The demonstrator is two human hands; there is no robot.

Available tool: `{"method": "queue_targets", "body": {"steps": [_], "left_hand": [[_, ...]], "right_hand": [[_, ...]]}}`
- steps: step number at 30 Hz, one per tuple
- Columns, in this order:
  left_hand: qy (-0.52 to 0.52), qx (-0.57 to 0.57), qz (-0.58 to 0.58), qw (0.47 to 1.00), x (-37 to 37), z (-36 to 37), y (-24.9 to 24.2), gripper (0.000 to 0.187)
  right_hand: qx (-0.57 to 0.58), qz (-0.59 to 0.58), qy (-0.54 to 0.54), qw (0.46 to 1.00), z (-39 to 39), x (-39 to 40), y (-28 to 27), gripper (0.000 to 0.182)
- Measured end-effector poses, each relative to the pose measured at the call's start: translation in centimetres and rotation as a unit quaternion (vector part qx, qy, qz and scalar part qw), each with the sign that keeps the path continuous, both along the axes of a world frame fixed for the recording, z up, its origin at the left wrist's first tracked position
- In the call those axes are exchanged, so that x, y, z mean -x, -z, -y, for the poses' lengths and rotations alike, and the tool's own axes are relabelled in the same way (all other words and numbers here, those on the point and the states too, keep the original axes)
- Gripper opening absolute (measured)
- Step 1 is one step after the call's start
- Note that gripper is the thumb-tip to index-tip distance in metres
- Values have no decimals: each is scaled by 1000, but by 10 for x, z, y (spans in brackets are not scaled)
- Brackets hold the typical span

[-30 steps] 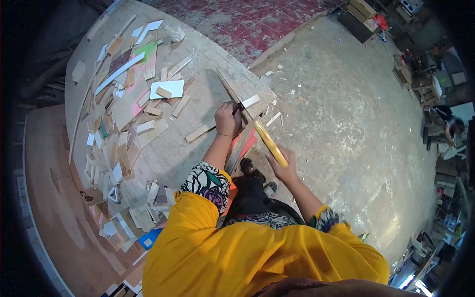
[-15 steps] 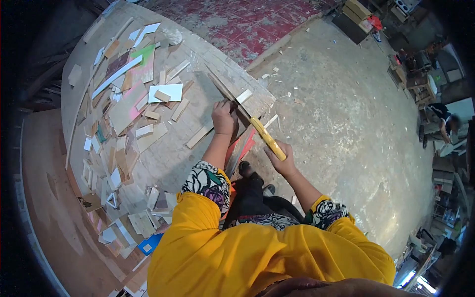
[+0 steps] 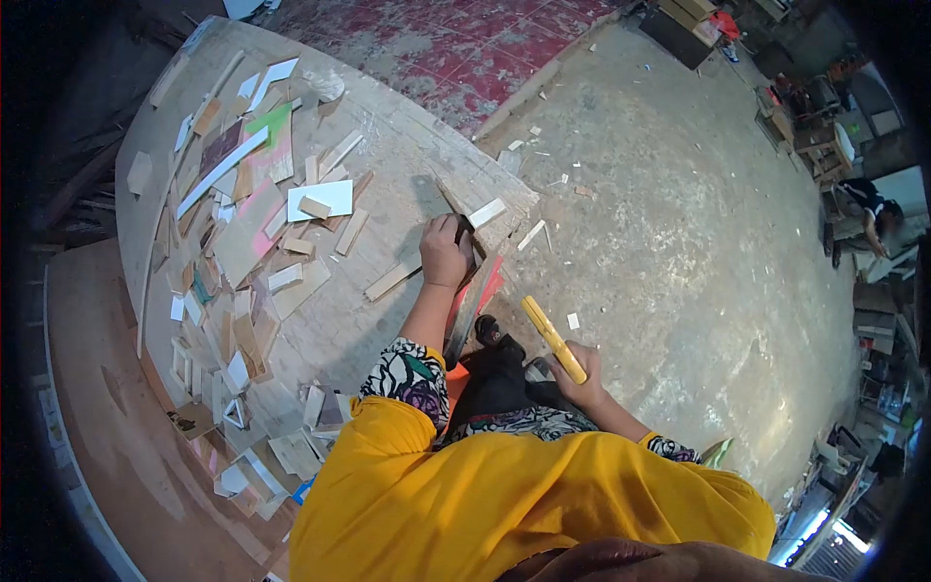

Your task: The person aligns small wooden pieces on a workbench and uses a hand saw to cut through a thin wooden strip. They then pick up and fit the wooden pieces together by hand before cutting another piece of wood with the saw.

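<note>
My right hand (image 3: 585,376) is wrapped around the yellow handle (image 3: 553,337) of a handsaw, out past the table edge and near my body. The thin saw blade (image 3: 452,200) is seen almost edge-on and shows at its far end, by a pale wooden strip. My left hand (image 3: 445,250) is closed over that wooden strip (image 3: 393,278), pressing at a dark block (image 3: 468,233) on the table's edge. The strip's other end (image 3: 487,212) sticks out right of the block. My left fingertips are partly hidden.
Wood offcuts (image 3: 354,233) and a white board (image 3: 335,199) lie scattered over the worktable (image 3: 388,145) to the left. Small scraps dot the concrete floor (image 3: 669,242). A person (image 3: 868,223) bends over at the far right, near stacked materials.
My right hand has drawn the saw handle back toward my body and slightly right. My left hand stays on the strip. The view has shifted a little.
</note>
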State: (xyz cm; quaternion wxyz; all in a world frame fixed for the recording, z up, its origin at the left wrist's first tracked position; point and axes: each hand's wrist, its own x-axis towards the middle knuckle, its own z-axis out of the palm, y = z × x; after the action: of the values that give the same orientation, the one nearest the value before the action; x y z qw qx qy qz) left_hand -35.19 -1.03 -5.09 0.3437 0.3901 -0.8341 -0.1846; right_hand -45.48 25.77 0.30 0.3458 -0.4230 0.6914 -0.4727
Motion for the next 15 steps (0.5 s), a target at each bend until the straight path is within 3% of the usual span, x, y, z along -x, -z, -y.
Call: {"method": "queue_targets", "body": {"steps": [5,7,9,12,15], "left_hand": [[8,-7,43,999,-2,2,-1,22],[18,-20,27,999,-3,0,2,21],[24,-24,8,999,-1,2,4,20],[7,9,-3,1000,-2,3,7,17],[-7,-25,1,1000,-4,3,4,15]], "right_hand": [[6,-23,21,999,13,-5,-2,18],[34,-52,38,997,52,-4,-8,16],[41,4,25,999,82,-2,11,13],[56,4,20,998,79,-3,15,16],[6,-47,0,999,25,-4,6,11]]}}
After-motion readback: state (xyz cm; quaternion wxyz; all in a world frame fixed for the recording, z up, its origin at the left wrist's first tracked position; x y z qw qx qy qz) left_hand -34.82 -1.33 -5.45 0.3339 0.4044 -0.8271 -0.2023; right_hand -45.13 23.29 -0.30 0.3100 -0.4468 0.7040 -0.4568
